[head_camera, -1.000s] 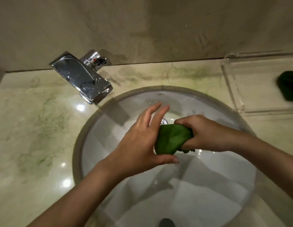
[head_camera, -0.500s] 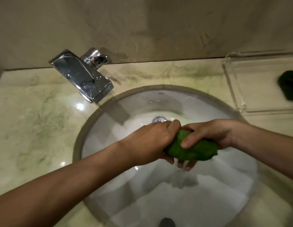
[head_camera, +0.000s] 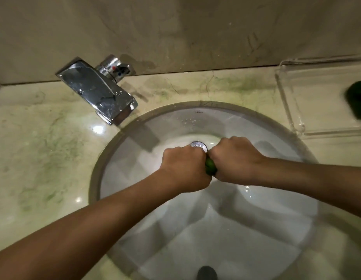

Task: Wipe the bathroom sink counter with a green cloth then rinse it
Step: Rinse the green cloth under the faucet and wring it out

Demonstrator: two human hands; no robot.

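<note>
Since half a second ago the left hand (head_camera: 184, 170) and right hand (head_camera: 237, 159) have closed together, both clenched round the green cloth (head_camera: 210, 166), now almost hidden between the fists above the sink (head_camera: 135, 259). Wringing harder could splash dirty water back onto the counter (head_camera: 40, 150).

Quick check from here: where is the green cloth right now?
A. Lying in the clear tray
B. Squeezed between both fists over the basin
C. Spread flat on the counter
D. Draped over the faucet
B: only a sliver of the green cloth shows between the left hand and right hand, both clenched above the sink.
</note>
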